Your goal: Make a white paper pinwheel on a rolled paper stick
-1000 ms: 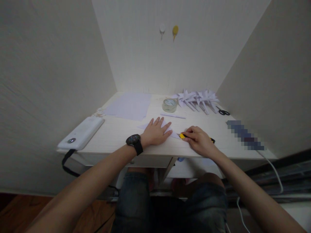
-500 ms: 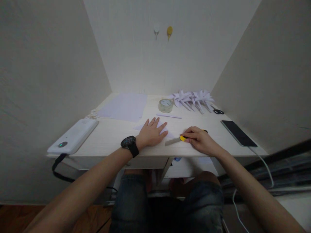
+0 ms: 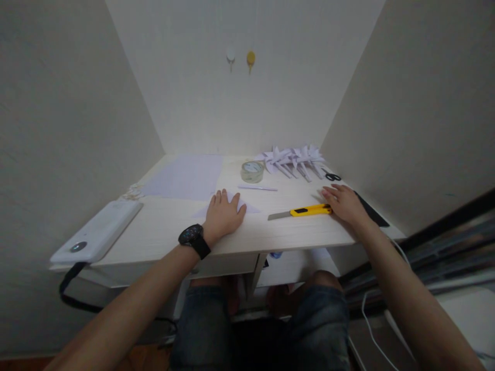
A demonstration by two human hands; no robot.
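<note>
In the head view, the left grip [image 3: 224, 215] lies flat, fingers spread, on a pale, pointed piece of thin paper [image 3: 250, 207] on the white bench [image 3: 240, 242]. The right grip [image 3: 345, 204] is loose and seems to hold nothing. It is by the end of a yellow and black knife [image 3: 309, 210] with a long grey blade [image 3: 279, 215], lying on the bench; whether they touch is hard to tell. The paper looks light and easy to crease, best held flat. The knife looks stiff, safest by its yellow part.
</note>
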